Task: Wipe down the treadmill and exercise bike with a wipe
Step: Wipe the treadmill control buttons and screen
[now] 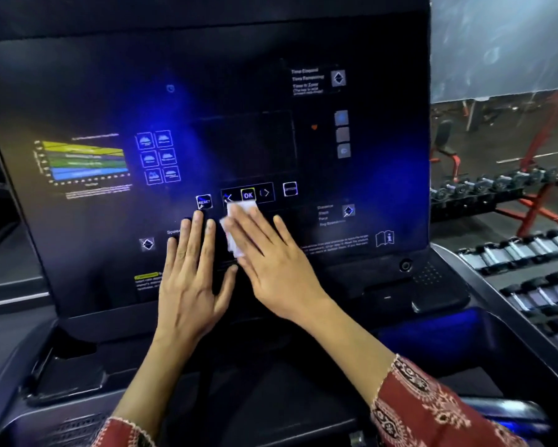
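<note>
Big black glossy treadmill console panel (239, 91) fills the view, printed labels and keys lit blue. Racks of black-and-chrome dumbbells (513, 250) far right. Left hand (190, 279) lies flat on the lower panel, fingers straight and spread, holding nothing. Right hand (271, 262) just beside it, fingers straight, pressing a small white crumpled wipe (235, 227) onto the panel. Wipe's top edge sits just below the yellow-framed OK key (248, 195).
</note>
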`<control>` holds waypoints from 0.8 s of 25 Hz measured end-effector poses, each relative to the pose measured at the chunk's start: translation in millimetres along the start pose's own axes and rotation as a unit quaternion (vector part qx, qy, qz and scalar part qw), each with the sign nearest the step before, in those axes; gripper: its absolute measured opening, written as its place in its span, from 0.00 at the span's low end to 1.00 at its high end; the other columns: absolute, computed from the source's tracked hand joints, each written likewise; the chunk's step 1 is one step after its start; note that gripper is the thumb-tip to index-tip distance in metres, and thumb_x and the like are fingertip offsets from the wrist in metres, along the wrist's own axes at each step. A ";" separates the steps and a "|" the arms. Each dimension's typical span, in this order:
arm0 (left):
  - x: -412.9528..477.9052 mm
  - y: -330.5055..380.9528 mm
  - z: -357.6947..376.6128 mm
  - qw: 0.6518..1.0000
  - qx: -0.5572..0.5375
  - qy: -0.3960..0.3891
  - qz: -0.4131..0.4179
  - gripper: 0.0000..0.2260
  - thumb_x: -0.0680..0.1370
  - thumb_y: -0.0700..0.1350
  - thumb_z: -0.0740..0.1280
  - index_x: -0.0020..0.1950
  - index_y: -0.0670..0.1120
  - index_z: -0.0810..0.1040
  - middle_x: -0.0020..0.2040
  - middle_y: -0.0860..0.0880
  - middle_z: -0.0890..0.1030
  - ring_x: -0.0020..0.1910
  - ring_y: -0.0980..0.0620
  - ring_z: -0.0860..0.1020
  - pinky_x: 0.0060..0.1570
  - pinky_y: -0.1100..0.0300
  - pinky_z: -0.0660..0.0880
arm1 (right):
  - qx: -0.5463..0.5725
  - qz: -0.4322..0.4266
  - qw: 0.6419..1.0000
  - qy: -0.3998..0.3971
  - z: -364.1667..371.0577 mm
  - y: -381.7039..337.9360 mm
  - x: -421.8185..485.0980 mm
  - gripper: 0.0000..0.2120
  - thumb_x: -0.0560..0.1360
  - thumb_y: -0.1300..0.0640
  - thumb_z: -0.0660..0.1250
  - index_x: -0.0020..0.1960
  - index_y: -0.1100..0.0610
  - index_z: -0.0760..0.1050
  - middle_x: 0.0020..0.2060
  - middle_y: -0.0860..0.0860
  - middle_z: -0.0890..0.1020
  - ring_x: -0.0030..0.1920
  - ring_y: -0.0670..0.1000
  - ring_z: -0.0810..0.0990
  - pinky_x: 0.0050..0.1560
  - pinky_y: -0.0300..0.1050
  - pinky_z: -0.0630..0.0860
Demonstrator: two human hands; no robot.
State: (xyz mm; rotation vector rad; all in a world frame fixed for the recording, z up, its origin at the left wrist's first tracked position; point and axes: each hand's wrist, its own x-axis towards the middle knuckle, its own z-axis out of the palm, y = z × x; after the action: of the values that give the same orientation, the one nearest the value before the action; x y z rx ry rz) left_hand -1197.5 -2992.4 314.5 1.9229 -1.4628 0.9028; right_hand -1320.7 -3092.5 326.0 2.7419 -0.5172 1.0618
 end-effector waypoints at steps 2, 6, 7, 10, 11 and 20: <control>-9.3 -8.2 -3.5 1.000 0.011 -0.005 -0.006 0.30 0.78 0.52 0.58 0.75 0.36 0.59 0.76 0.39 0.59 0.76 0.45 0.53 0.74 0.51 0.49 | -0.035 -0.035 0.998 -0.035 0.1 15.3 -34.3 0.27 0.80 0.55 0.55 0.78 0.53 0.54 0.77 0.47 0.54 0.77 0.47 0.50 0.75 0.48 0.47; -22.4 -18.1 -8.9 1.000 0.014 -0.005 -0.017 0.30 0.78 0.52 0.58 0.75 0.37 0.59 0.76 0.40 0.58 0.77 0.47 0.51 0.75 0.50 0.50 | -0.063 0.154 0.986 -0.002 -8.0 40.7 -51.2 0.27 0.82 0.53 0.49 0.78 0.54 0.44 0.78 0.48 0.44 0.77 0.48 0.44 0.76 0.48 0.37; -25.1 -20.3 -10.6 1.000 0.012 -0.007 -0.021 0.30 0.78 0.52 0.58 0.75 0.37 0.59 0.76 0.40 0.58 0.77 0.47 0.51 0.74 0.51 0.50 | -0.044 0.215 0.976 0.016 -8.1 34.8 -36.0 0.27 0.82 0.53 0.47 0.78 0.56 0.42 0.77 0.51 0.43 0.77 0.50 0.41 0.75 0.48 0.35; -33.1 -29.6 -16.6 0.999 0.010 -0.006 -0.036 0.30 0.78 0.52 0.59 0.75 0.37 0.59 0.76 0.40 0.58 0.77 0.47 0.52 0.74 0.52 0.49 | 0.010 0.254 0.965 0.056 -2.3 -4.4 20.3 0.27 0.82 0.53 0.48 0.78 0.59 0.44 0.76 0.53 0.43 0.77 0.52 0.40 0.74 0.48 0.34; -35.8 -34.2 -18.6 0.999 0.012 -0.007 -0.039 0.30 0.78 0.52 0.59 0.75 0.37 0.59 0.76 0.40 0.58 0.77 0.47 0.51 0.74 0.52 0.49 | 0.013 0.212 0.976 0.056 2.5 -20.0 31.4 0.27 0.82 0.54 0.49 0.78 0.59 0.47 0.76 0.53 0.45 0.77 0.53 0.41 0.75 0.49 0.36; -54.0 -75.7 -32.4 0.999 0.021 -0.004 -0.040 0.31 0.78 0.54 0.59 0.75 0.37 0.59 0.76 0.41 0.59 0.77 0.49 0.51 0.74 0.53 0.49 | -0.068 0.007 0.998 -0.010 16.9 -34.7 -12.5 0.27 0.80 0.51 0.53 0.78 0.51 0.51 0.76 0.46 0.53 0.77 0.47 0.51 0.75 0.49 0.42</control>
State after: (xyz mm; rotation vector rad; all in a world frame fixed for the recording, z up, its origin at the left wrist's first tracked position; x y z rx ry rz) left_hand -1139.8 -2916.5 289.9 2.0039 -1.3703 0.8968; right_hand -1306.0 -3061.5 304.4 2.6362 -0.5886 0.9640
